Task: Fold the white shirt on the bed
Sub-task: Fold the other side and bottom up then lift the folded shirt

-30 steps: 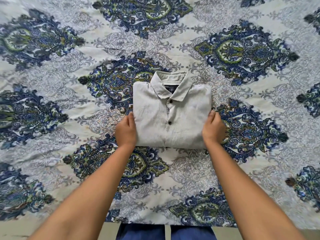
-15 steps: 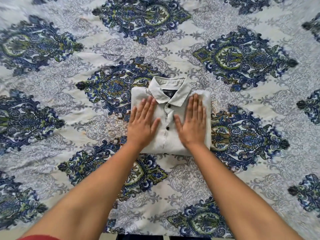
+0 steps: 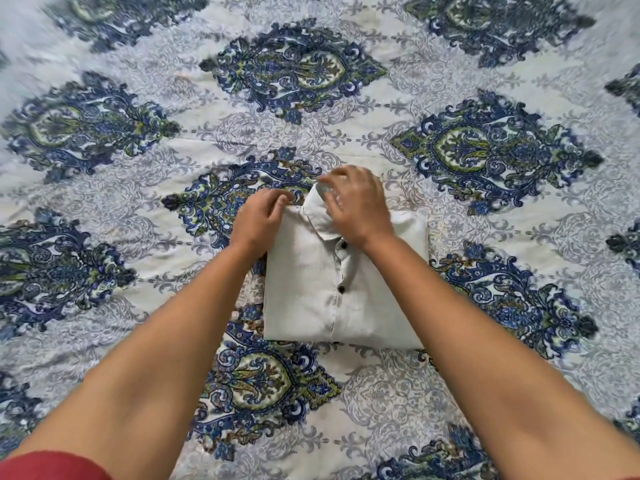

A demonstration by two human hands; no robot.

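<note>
The white button-front cotton shirt (image 3: 311, 289) lies folded into a compact rectangle near the middle of the bed, front side up, on the blue, green and grey damask-patterned bedspread (image 3: 485, 150). Its collar (image 3: 320, 216) points away from the person and the folded bottom edge lies nearest them, so the long axis runs near to far, tilted slightly. The placket with its dark round buttons (image 3: 342, 289) follows that axis down the middle.

The left hand (image 3: 259, 220) rests at the far left corner of the bundle, fingers curled together and seemingly pinching the shoulder edge beside the collar; whether cloth is truly gripped cannot be told. The right hand (image 3: 353, 206) lies over the collar, fingers bent onto the collar band, apparently pressing or tugging it, though its grip is hidden too. Both hands likely sit there to square the collar and steady the fold, so the folding looks almost done. A red sleeve (image 3: 52, 467) shows at the lower left.
</note>
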